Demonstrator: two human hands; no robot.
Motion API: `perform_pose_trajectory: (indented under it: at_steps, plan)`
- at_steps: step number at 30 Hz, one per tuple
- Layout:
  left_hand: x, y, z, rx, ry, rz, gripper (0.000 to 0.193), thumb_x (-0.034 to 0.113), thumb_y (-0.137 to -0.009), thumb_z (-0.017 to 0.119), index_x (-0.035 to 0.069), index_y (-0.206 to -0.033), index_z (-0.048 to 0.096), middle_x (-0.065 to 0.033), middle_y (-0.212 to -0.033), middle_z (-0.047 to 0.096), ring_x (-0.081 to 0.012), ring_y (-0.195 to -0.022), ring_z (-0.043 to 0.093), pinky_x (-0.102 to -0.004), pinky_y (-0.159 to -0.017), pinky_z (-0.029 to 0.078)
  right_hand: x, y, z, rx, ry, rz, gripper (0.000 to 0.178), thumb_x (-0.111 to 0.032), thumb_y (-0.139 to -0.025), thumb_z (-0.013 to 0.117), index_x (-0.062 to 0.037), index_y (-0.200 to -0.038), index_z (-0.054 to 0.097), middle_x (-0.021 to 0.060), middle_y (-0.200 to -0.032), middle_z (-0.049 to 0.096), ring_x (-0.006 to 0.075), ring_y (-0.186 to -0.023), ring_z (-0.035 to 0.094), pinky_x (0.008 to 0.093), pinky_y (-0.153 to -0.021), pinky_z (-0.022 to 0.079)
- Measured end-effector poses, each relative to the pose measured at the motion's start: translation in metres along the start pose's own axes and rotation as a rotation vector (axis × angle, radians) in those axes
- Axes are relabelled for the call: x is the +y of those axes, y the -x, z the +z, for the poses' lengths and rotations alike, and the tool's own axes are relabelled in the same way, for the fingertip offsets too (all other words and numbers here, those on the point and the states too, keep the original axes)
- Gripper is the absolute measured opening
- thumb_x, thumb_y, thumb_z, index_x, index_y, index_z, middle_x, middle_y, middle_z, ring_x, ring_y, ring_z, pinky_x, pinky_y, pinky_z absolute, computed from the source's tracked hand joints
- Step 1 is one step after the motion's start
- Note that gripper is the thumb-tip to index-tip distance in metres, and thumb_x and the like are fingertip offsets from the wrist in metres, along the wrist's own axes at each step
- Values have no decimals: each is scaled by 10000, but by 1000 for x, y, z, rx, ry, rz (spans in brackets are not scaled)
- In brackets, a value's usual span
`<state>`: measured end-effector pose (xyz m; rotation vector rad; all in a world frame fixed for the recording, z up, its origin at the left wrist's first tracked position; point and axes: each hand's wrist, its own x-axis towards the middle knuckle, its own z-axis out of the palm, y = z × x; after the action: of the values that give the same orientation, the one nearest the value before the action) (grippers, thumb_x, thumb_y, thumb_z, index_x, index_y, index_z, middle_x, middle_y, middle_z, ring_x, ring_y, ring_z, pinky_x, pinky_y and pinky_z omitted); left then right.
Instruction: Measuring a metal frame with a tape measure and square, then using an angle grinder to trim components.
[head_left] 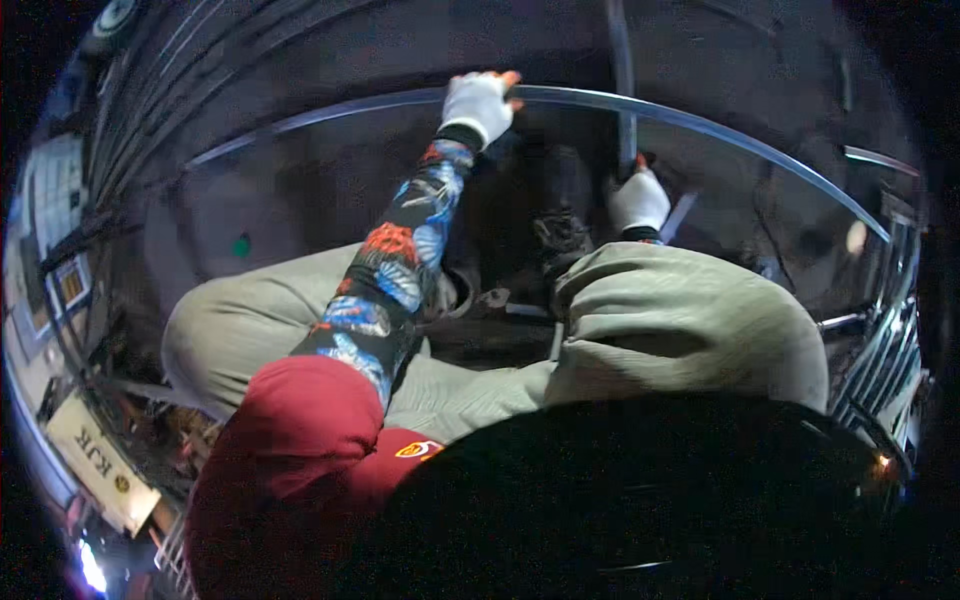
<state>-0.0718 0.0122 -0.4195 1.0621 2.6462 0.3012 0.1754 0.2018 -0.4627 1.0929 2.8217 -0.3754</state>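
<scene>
Two hands are at work for us: our left hand (482, 108), in a white cloth glove (470, 100), curls around a long, slim metal bar (580, 96) stretching crosswise ahead; our right hand (640, 203) seems wrapped around a second bar (622, 50) near its lower end. Smooth metal could slide through the cloth, or bare fingertips (512, 78) get pinched where the bars cross above the dark floor (720, 50).

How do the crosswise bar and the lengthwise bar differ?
Direction: the crosswise bar runs left to right, while the lengthwise bar points away from the person.
Finish: the crosswise bar looks bluish and shinier; the lengthwise bar looks duller grey.
Hands: the left hand holds the crosswise bar; the right hand holds the lengthwise bar.
Shared: both are slim and look metallic.
</scene>
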Motion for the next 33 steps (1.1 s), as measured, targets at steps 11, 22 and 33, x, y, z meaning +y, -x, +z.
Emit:
perform_pose_trajectory:
  at_steps: [11, 22, 33]
  plan:
    - [25, 11, 20, 119, 52, 68, 495, 374, -870, 807, 140, -1297, 722, -135, -1160, 745, -333, -1130, 682, -499, -1019, 489, -8, -2, -8, -114, -137, 88, 673, -496, -928, 684, -83, -1452, 597, 217, -1172, 745, 402, -1038, 732, 509, -841, 587]
    - [40, 79, 3, 62, -52, 556, 341, 293, -904, 726, 37, -1122, 671, -169, -1028, 708, -385, -938, 706, -510, -785, 585, 34, 2, 8, -65, -119, 19, 639, -480, -870, 785, -75, -1347, 651, 200, -985, 749, 406, -910, 733, 512, -809, 584]
    - [-44, 61, 2, -152, -99, 537, 806, 79, -749, 805, 17, -1500, 519, -236, -1433, 601, -424, -1331, 562, -502, -1105, 464, -46, 24, -50, 450, -383, -61, 510, -489, -800, 853, -46, -993, 687, 155, -756, 639, 373, -700, 680, 502, -591, 515]
